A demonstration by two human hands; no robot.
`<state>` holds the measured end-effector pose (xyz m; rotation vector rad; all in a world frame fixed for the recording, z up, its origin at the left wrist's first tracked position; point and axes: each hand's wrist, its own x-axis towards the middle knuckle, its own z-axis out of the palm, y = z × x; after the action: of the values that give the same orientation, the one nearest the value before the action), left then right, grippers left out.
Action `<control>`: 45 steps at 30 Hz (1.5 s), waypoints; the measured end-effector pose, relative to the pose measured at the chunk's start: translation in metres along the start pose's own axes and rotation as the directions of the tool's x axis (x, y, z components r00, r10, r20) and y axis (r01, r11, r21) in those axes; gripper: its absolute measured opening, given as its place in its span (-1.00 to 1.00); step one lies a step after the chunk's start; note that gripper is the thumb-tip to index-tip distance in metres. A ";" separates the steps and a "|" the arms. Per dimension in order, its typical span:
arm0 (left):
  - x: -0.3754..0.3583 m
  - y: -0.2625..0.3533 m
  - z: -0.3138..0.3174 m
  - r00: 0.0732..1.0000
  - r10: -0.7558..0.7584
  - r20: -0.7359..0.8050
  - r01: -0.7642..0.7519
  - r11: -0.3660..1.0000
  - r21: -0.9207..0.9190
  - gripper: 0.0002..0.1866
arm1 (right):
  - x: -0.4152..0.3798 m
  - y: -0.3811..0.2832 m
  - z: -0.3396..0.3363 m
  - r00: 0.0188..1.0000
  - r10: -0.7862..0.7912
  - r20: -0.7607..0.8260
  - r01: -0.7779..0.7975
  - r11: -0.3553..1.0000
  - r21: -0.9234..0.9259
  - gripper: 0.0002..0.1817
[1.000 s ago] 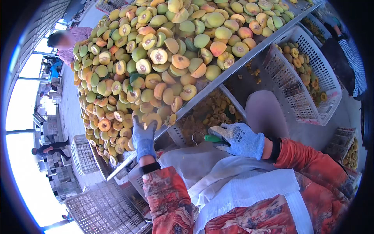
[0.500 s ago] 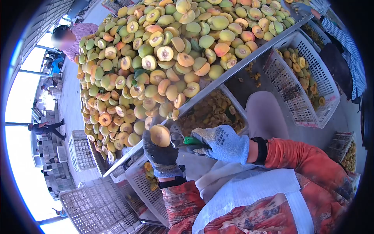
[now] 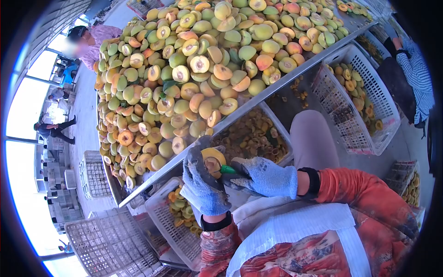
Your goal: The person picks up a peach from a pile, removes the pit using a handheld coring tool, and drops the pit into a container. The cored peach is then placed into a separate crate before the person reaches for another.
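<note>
My left hand point(image 3: 203, 182), in a blue-grey knit glove, grips a halved peach point(image 3: 213, 160) with its cut face and pit turned up. My right hand point(image 3: 265, 177), gloved the same way, holds a green-handled pitting tool point(image 3: 227, 170) whose tip is at the pit of the peach half. Both hands work just below the metal edge of a big table point(image 3: 258, 94) heaped with halved peaches point(image 3: 194, 74).
A white crate of pits and scraps point(image 3: 251, 136) sits under the table edge. Another white crate of peach pieces point(image 3: 177, 212) lies lower left, one with pitted halves point(image 3: 357, 92) at right. A person in pink point(image 3: 90, 39) stands far left; a person's checked sleeve point(image 3: 417, 69) shows at right.
My left hand left the pile with a peach half, lowered it and turned the cut face up. My right hand brought the green tool to the pit.
</note>
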<state>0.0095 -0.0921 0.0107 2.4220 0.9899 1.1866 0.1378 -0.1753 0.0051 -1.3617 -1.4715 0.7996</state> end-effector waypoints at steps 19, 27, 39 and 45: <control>0.006 0.004 0.040 0.641 -0.704 0.307 0.723 0.418 -0.550 -0.67 | -0.005 0.040 -0.007 0.928 0.354 0.116 -0.372 0.881 0.292 -0.52; 0.009 0.001 0.035 0.598 -0.688 0.412 0.789 0.411 -0.457 -0.72 | -0.011 0.009 -0.033 0.878 0.362 0.312 -0.414 0.902 0.120 -0.67; 0.005 -0.005 0.038 0.629 -0.667 0.399 0.775 0.503 -0.382 -0.77 | -0.007 0.022 -0.034 0.726 0.367 0.581 -0.611 0.731 0.302 -0.63; 0.015 0.003 0.036 0.776 -0.504 0.379 0.627 0.680 -0.380 -0.77 | -0.011 0.034 -0.042 0.708 0.200 0.677 -0.684 0.433 0.587 -0.60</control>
<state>0.0452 -0.0818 -0.0015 1.6168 1.0905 0.7585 0.1882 -0.1861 -0.0139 -0.7910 -0.7815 2.0748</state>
